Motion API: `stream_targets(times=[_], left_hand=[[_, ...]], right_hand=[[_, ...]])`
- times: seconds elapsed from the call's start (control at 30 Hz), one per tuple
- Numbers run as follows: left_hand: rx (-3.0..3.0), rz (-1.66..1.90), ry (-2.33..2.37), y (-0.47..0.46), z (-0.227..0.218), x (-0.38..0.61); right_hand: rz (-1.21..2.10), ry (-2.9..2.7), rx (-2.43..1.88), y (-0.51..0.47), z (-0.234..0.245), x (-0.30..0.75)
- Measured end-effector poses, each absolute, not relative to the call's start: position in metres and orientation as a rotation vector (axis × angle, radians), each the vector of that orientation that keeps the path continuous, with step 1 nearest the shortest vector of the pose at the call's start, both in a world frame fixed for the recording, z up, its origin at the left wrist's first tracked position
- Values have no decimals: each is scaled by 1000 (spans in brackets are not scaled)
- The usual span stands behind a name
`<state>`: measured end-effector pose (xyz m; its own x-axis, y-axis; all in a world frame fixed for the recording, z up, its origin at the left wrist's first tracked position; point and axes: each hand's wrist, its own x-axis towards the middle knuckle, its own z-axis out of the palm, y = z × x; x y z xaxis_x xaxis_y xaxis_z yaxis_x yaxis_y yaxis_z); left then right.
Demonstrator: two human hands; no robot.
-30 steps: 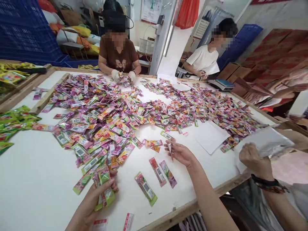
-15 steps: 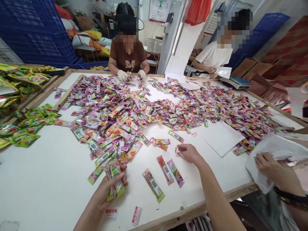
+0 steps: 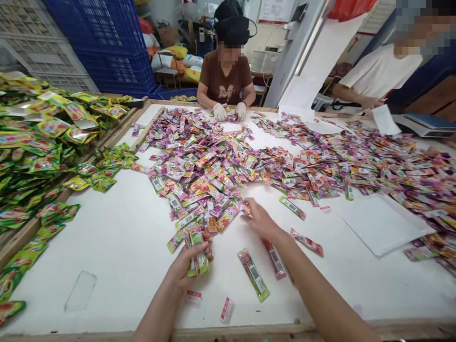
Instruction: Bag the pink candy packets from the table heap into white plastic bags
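My left hand (image 3: 188,263) grips a small bunch of green sachets (image 3: 198,254) near the front of the white table (image 3: 117,237). My right hand (image 3: 260,219) reaches to the near edge of the big heap of pink, purple and orange sachets (image 3: 206,166), fingertips pinched on a sachet there. A green sachet (image 3: 253,274), a red one (image 3: 274,259) and a pink one (image 3: 307,241) lie loose beside my right forearm.
Two small red-and-white labels (image 3: 210,304) lie near the front edge. A white sheet (image 3: 381,223) lies at the right. Green packets (image 3: 42,152) fill the left side behind a wooden rail. A gloved person (image 3: 228,76) sorts at the far edge; another person (image 3: 384,76) sits far right.
The view has swung left, so the person at the near right is out of sight. My right hand moved left from the loose sachets to the heap's edge. My left hand keeps its bunch.
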<state>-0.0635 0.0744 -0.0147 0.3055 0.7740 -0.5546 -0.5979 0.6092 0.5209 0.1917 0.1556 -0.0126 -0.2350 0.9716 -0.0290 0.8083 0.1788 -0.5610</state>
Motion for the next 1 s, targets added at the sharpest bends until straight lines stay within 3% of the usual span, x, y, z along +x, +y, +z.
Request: stream_targets(times=[0.1,0.2,0.53,0.8,1.0], left_hand=[[180,956,830,75,-15,-67],[152,972,824,75,-14,-70],[3,1066,796,78,-16,-81],[114,1059,759,77,-14,-78],[466,1081,958,69,-7,-70]], right_hand=[[610,-2417,-1380,155,-12,155],[449,-2501,-1406,157,-10,139],[389,-2628,-1034,155,-16,100],[1269,-1504,-1021,127,19,121],[1559,-1178,-1040,105,31,128]])
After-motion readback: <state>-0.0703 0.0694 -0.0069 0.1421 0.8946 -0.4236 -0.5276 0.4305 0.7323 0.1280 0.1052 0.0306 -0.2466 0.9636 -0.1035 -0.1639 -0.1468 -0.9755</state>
